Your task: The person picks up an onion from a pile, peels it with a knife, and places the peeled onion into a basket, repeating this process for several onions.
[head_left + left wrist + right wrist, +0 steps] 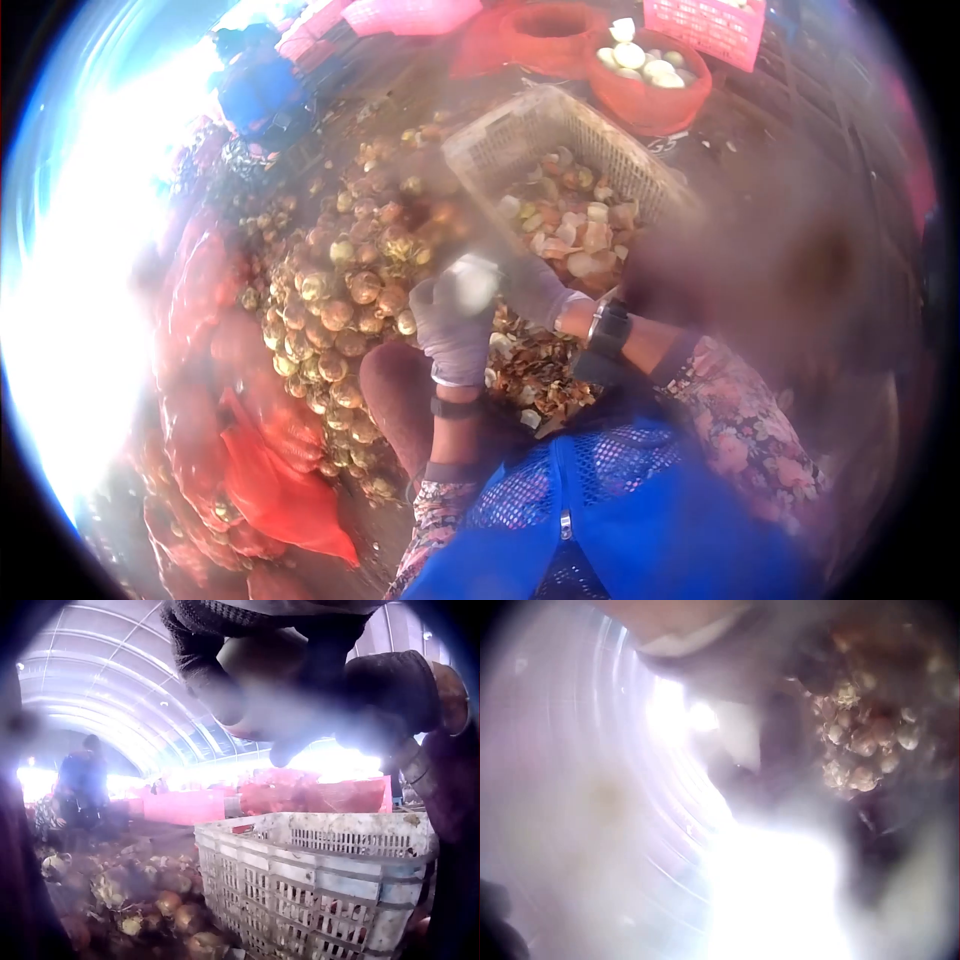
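My gloved left hand [447, 332] holds a pale peeled onion [474, 283] above the gap between the onion heap and the crate. In the left wrist view the onion [264, 664] sits between dark-looking gloved fingers [214, 679]. Close beside it is my gloved right hand [534, 290], its fingers blurred; I cannot tell whether they grip anything. Brown onion skins [540, 375] lie below the hands. Unpeeled onions [335, 315] are heaped to the left of them.
A dirty white plastic crate [470, 150] containing onion peels and layers stands ahead. Beyond it, a red tub [650, 112] holds peeled onions. Red mesh sacks [265, 400] lie at the left. Another person in blue [258, 90] is at the far left.
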The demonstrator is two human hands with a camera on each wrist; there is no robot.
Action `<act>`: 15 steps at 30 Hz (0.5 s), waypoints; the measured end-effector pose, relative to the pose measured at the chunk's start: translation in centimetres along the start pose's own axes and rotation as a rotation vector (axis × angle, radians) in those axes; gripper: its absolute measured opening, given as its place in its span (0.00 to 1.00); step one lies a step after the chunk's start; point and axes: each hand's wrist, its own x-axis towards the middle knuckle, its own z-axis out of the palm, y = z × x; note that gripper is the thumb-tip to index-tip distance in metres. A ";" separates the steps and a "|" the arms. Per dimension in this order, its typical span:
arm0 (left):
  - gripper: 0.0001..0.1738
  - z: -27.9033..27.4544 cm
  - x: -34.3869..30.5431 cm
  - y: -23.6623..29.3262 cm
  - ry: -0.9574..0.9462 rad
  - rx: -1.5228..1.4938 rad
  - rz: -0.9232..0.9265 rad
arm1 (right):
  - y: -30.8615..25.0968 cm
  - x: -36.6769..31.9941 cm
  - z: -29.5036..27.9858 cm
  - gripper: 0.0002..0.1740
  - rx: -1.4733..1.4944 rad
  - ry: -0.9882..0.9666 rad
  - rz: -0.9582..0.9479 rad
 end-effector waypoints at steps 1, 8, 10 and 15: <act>0.34 0.2 -0.2 -0.1 0.005 0.007 -0.017 | -0.1 0.1 0.0 0.30 -0.017 -0.029 0.028; 0.34 0.3 0.2 -0.4 -0.047 0.057 0.097 | -0.3 -0.3 -1.1 0.28 -0.029 -0.087 -0.032; 0.34 -0.2 0.4 0.0 -0.090 0.038 0.000 | -2.1 -1.0 -3.0 0.28 -0.027 -0.111 -0.020; 0.35 0.4 -0.2 -0.9 -0.015 0.035 0.015 | -3.9 -1.2 -4.6 0.28 -0.175 -0.174 0.069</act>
